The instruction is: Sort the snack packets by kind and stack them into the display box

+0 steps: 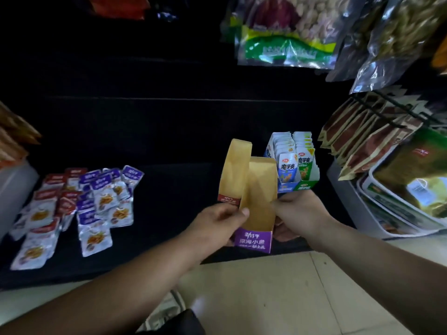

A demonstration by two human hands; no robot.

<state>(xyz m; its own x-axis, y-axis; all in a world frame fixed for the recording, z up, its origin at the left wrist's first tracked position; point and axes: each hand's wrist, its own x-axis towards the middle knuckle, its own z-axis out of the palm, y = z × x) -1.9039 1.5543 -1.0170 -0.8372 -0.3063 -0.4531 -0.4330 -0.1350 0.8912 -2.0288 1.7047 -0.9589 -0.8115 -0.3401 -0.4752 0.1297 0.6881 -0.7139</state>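
Observation:
I hold an empty cardboard display box [260, 189] with a purple front panel [252, 240] over the dark shelf's front edge. My left hand [217, 226] grips its left wall, thumb on the rim. My right hand [297, 215] grips its right side. A second empty compartment with a red front [235, 170] stands just behind and left of it; whether the two are joined I cannot tell. Loose snack packets [72, 211], some red-topped and some purple-topped, lie scattered on the shelf at the left.
A filled display box [294, 163] of blue and green packets stands behind the right hand. Hanging bags [287, 32] crowd the top right, and brown packets [367, 141] hang on a rack at the right. White bins [358, 204] sit below them. The shelf [169, 189] is dark.

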